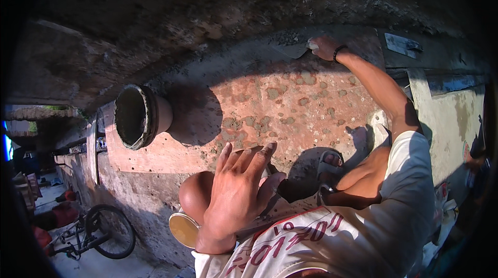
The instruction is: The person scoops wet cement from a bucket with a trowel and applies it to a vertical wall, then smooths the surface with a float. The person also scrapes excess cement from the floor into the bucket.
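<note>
My right hand (324,48) reaches far out and grips a trowel, its handle hidden in the fist. The trowel's blade (292,51) lies low over grey mortar crumbs (290,38) at the foot of the rough wall. Above my bent knee (196,195), my left hand (236,187) holds nothing, its fingers stretched and apart. A reddish board (244,96) spotted with wet mortar dabs spreads out in front of me. On its left part stands a mortar-crusted bucket (163,114), its inside dark with shadow.
A flat plastering float (402,45) lies beyond my right forearm. My sandalled foot (330,163) is on the board. Beside my knee is a round yellowish container (184,228). A dark rough wall (207,23) runs along the far side. Lower down at left stands a bicycle (109,231).
</note>
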`<act>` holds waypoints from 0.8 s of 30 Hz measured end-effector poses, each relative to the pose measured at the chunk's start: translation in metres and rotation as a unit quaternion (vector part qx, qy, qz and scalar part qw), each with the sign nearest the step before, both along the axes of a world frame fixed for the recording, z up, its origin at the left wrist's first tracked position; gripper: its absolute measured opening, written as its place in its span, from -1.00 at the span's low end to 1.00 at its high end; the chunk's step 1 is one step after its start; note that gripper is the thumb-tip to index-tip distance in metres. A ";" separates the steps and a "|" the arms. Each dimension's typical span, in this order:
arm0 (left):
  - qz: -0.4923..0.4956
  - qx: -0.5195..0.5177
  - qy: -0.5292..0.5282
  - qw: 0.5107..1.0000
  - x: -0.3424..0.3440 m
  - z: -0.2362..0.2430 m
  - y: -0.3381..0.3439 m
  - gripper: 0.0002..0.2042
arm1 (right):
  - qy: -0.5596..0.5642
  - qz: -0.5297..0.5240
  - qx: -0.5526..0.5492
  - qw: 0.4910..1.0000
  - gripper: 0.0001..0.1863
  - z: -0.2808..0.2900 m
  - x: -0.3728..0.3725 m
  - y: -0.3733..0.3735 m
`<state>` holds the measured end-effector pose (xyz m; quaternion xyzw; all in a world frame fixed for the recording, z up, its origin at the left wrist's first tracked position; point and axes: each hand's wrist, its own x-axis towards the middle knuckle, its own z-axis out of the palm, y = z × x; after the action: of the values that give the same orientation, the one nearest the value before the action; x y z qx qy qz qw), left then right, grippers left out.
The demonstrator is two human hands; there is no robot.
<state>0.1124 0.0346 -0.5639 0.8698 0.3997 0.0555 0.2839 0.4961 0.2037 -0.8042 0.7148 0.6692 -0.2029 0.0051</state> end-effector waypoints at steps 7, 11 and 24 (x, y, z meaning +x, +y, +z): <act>-0.001 -0.013 0.016 1.000 -0.006 0.009 -0.005 -0.46 | -0.027 0.022 0.040 0.999 -0.55 -0.010 0.024 0.034; 0.001 -0.017 0.015 1.000 -0.006 0.011 -0.009 -0.45 | -0.065 0.025 0.073 0.995 -0.56 -0.011 0.021 0.030; -0.011 -0.008 0.019 1.000 -0.014 0.014 -0.027 -0.47 | -0.036 0.041 0.164 0.985 -0.56 0.003 0.017 0.010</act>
<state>0.0987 0.0073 -0.5498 0.8726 0.3959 0.0328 0.2841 0.5126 0.2140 -0.8016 0.6849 0.7214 -0.0642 -0.0792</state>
